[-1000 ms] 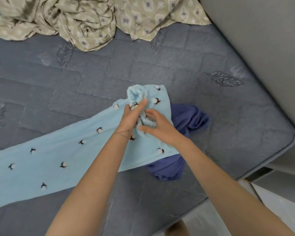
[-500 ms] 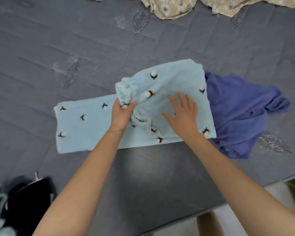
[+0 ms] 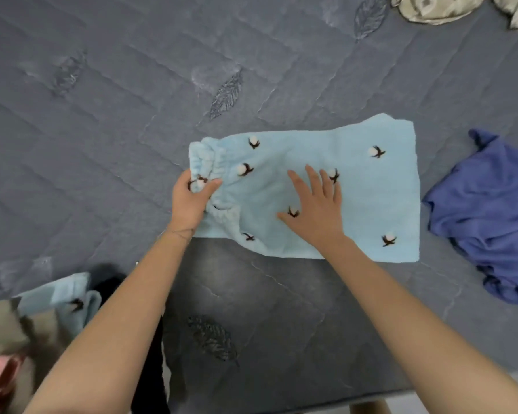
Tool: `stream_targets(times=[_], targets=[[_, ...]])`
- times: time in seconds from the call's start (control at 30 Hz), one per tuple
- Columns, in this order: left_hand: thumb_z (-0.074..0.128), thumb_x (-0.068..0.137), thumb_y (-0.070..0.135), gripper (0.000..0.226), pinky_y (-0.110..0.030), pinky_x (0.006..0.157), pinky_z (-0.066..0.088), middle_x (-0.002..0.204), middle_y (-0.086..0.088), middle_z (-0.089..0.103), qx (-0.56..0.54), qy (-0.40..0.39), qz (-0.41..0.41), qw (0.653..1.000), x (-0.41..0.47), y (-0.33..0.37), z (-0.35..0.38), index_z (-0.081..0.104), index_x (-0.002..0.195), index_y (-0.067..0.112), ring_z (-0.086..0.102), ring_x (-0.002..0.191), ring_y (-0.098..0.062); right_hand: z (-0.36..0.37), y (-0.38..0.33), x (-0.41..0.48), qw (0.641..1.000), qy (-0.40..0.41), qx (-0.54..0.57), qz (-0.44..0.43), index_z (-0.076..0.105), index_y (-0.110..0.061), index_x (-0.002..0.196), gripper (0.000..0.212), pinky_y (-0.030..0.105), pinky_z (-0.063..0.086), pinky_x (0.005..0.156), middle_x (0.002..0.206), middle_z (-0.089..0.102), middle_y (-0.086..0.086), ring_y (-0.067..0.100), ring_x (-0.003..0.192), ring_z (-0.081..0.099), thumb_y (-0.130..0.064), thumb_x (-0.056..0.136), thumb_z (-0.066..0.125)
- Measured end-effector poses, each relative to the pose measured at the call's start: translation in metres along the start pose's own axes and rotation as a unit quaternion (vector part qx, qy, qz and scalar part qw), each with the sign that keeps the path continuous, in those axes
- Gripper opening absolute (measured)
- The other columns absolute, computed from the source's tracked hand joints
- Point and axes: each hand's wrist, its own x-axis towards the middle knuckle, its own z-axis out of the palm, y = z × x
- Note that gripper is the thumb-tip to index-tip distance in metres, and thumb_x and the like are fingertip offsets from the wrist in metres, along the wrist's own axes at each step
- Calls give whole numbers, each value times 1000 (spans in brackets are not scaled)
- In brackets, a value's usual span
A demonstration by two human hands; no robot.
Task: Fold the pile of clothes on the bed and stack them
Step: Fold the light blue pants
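The light blue fleece pants (image 3: 356, 186), printed with cotton bolls, are lying folded across the middle of the grey quilted bed cover (image 3: 102, 130). The left hand (image 3: 192, 201) is gripping the gathered elastic waistband (image 3: 205, 162) at the garment's left end, thumb and fingers curled round the bunched cloth. The right hand (image 3: 317, 210) is pressing flat on the middle of the fold, fingers spread and grasping nothing.

The main risk, as I judge it, is sitting at that waistband. The elastic is puckering the cloth, so a further fold made without smoothing is likely going to come out lumpy, with edges failing to meet. Fleece looks thick and springy, so the layers may be popping open once the right palm is lifting away. The crumpled blue-violet garment (image 3: 491, 222) is lying just beside the pants' right edge, and a careless sweep could be dragging it into the fold. The stack of folded clothes (image 3: 57, 297) is sitting at the lower left, partly hidden by the left forearm, and a bulky, uneven bundle set on top could be tipping it
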Motion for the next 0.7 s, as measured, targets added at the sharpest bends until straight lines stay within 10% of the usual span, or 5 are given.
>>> stream_targets(times=[0.17,0.43,0.57,0.7], targets=[[70,89,36,37,-43,96,52,116,-1,64,81,41,23,996,14,-28,-16,59,120,18,63,107,-16,4,7,1,1000,-7,-14,25,19,-33,154,80,52,2,119,163,13,5,29,151,2,-60,88,55],[57,91,50,64,-53,117,-8,163,-19,6,453,20,206,867,-16,-34,54,40,147,25,0,150,-36,-12,61,-8,995,-21,-14,97,15,-31,155,83,53,2,120,164,3,7,31,151,-2,-50,89,61],[59,91,45,60,-60,117,1,160,-21,19,527,-14,300,795,-25,-40,108,47,144,21,12,148,-41,-23,98,-8,991,9,22,129,17,-29,155,83,52,3,120,164,0,6,28,151,-1,-47,89,63],[39,95,59,65,-68,114,11,162,-16,19,520,-78,287,800,-33,-46,162,37,151,26,11,149,-40,-29,126,-4,984,55,76,149,13,-29,156,89,48,6,119,164,-2,7,27,151,-1,-54,87,63]])
